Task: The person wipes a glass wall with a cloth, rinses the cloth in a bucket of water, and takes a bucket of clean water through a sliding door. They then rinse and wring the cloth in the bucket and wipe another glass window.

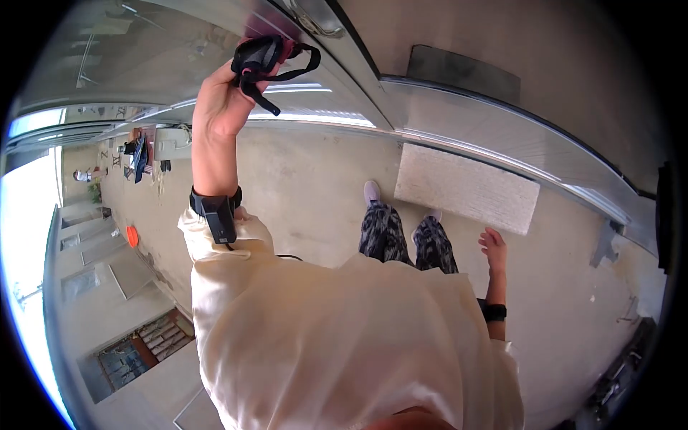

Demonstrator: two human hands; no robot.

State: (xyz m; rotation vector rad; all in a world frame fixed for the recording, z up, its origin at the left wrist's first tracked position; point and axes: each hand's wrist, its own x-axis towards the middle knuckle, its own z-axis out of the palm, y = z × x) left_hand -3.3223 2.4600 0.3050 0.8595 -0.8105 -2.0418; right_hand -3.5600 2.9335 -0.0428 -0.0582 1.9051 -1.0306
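My left hand [224, 107] is raised at the upper left, its fingers closed around a black strapped object [259, 56] with pink parts. A loose black strap hangs from this object; its exact kind is unclear. It is up against or close to the glass panel [154, 61] in a metal frame, and I cannot tell whether they touch. At my right side my right hand [494, 247] hangs low, fingers loosely apart and holding nothing. It is nearest to the pale stone step [466, 188].
A metal door frame [351, 79] with a handle [315, 20] runs along the top, above the step. Dark items [622, 373] lie at the lower right. Far left are an orange-red object [132, 236], a distant person [89, 175] and clothes-like items [140, 154].
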